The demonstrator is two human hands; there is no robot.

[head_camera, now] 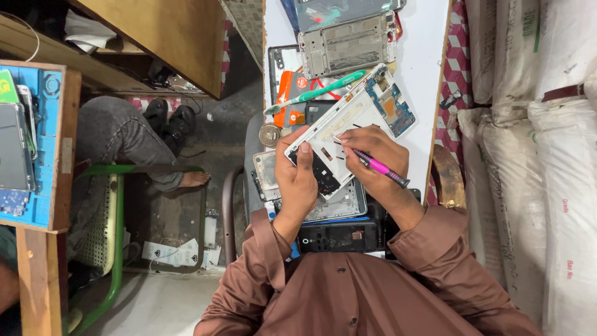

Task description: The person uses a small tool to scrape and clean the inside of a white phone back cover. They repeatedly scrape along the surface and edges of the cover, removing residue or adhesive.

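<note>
My left hand (297,177) grips the near end of a white phone frame (339,124), thumb on its dark inner part. The frame is tilted, its far end carrying a blue circuit board (393,102). My right hand (373,158) holds a pink screwdriver (380,168), whose thin tip touches the white inner face of the frame. Both hands are over the white worktable (423,56), close to my chest.
A green toothbrush (317,93), a silver phone chassis (345,45), an orange card and other phone parts lie on the table. A black power strip (339,236) sits at its near edge. White sacks (535,124) stand right. Another person's legs (124,140) are left.
</note>
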